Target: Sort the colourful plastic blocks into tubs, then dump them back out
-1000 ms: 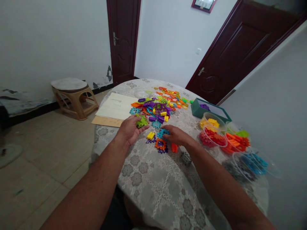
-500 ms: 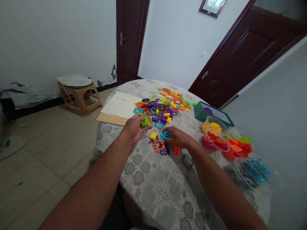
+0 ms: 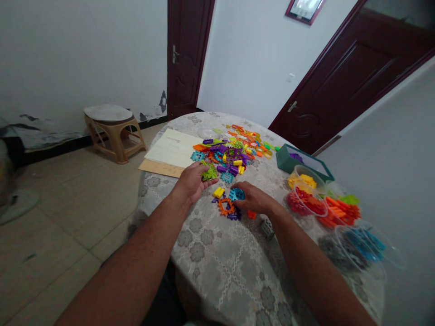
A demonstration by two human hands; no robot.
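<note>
My left hand [image 3: 194, 181] is closed on green toothed building pieces [image 3: 209, 172], held at the near edge of a mixed pile. To the right, my right hand [image 3: 253, 197] has its thumb and fingers around a blue building piece [image 3: 237, 194], low over the table. Beside and below that piece lie an orange square frame piece [image 3: 225, 207], dark purple pieces [image 3: 234, 216] and a yellow piece [image 3: 218, 192]. Another orange piece [image 3: 251, 214] is partly covered by my right hand. A grey piece [image 3: 267, 228] lies near my right forearm.
The mixed pile of colourful pieces [image 3: 233, 154] spreads across the table's far half. Paper sheets [image 3: 171, 149] lie at left. On the right stand a green box [image 3: 285, 164] and clear tubs of yellow [image 3: 304, 181], red [image 3: 304, 201], orange, grey and blue pieces. A stool [image 3: 113, 136] stands beyond the table.
My right hand has shifted slightly, its thumb lower at the blue piece, covering more of the orange piece beside it. My left hand still holds the green pieces. The view has shifted a little.
</note>
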